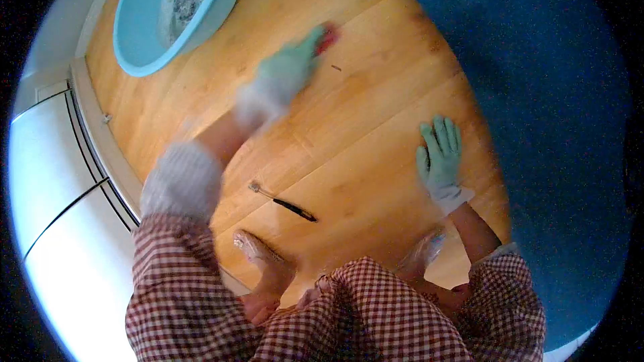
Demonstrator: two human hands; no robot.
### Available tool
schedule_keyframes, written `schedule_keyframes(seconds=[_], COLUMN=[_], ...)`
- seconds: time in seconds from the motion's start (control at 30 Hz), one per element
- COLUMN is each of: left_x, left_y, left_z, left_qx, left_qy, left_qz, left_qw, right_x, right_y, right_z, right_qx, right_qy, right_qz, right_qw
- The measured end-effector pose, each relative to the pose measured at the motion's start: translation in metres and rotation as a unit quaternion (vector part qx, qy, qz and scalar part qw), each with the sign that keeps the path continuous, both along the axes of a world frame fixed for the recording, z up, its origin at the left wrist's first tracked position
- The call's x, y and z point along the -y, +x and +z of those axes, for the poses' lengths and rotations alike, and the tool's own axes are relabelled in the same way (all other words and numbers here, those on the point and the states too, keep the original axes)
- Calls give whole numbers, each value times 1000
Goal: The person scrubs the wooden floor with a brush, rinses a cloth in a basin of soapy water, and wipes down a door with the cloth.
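My left hand (288, 66), in a green and white glove, reaches forward over the wooden floor (376, 154) and is blurred by motion. Its fingers close on a small red pad or cloth (327, 39), too smeared to tell which, held at the floor. Farther right, my right hand (441, 155) wears a matching glove and lies flat on the boards, fingers spread, with nothing in it. Between my arms, nearer to me, a toothbrush (290, 208) with a black handle lies on the floor. A short dark sliver (336, 68) is just right of the left hand.
A light blue basin (144, 64) at the upper left contains sudsy water and something grey. White cabinet-like fronts (60, 147) run along the left. A dark blue surface (550, 161) borders the floor on the right. My feet, in clear covers, are at the bottom.
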State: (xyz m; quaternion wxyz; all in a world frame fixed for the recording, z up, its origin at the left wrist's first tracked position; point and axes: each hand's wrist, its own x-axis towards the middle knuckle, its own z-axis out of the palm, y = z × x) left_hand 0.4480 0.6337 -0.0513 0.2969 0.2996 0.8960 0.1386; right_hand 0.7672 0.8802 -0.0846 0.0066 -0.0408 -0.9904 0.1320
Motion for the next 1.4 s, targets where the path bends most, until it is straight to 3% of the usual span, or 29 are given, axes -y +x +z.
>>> schedule_keyframes(seconds=[0.03, 0.07, 0.13, 0.2, 0.27, 0.33, 0.53, 0.63, 0.77, 0.93, 1.07, 1.13, 1.17, 1.23, 1.27, 1.33, 1.37, 1.4], left_x=[45, 122, 194, 248, 240, 170, -159, -203, -73, 164, 354, 326, 257, 161, 111, -3, -59, -111], left_y=[10, 27, 66, 87, 89, 67, -24, -17, 18, 57, 113, 121, 100, 77, 74, 72, 78, 87], left_z=[23, -29, 4, -12, -15, -14, -42, -40, -30, 17, -67, -49, -38, -39, -50, -74, -79, -58], left_qx=[74, -86, -64, -58, -47, -49, -86, -79, -11, 107, -91, -85, -87, 9, -39, -38, -37, -43], left_qy=[-48, -41, -178, -116, -95, -45, 83, 72, 74, 15, -129, -79, -8, -18, 69, 42, 103, 41], left_qz=[66, 10, 19, 50, 55, 30, -91, -117, -88, 95, 68, 97, 139, 149, 111, 59, 52, 16], left_qw=[994, 995, 982, 990, 993, 997, 989, 987, 993, 990, 985, 988, 986, 989, 991, 997, 993, 998], right_x=[-2, -2, -1, -1, -5, -2, -7, -11, -11, -7, 4, 3, -12, -11, -11, -13, -16, -16], right_y=[-3, -8, -7, -4, -8, -7, -9, -19, -16, -19, 3, 9, -18, -26, -28, -31, -31, -29], right_z=[9, 13, 12, 9, 9, 7, 1, -3, -23, -21, -26, -27, -27, -23, -23, -26, -29, -29], right_qx=[7, 12, 15, 24, 32, 48, 49, 32, -12, -19, -14, -8, -8, -6, -8, -11, -13, -12], right_qy=[11, 23, 29, 31, 35, 33, 8, 4, -19, -9, -11, -1, 5, 17, 23, 35, 43, 36], right_qz=[1, 2, -2, -10, -1, -1, -8, -9, -13, -7, -17, -17, 0, 1, 0, 8, 10, 5], right_qw=[1000, 1000, 999, 999, 999, 998, 999, 999, 1000, 1000, 1000, 1000, 1000, 1000, 1000, 999, 999, 999])
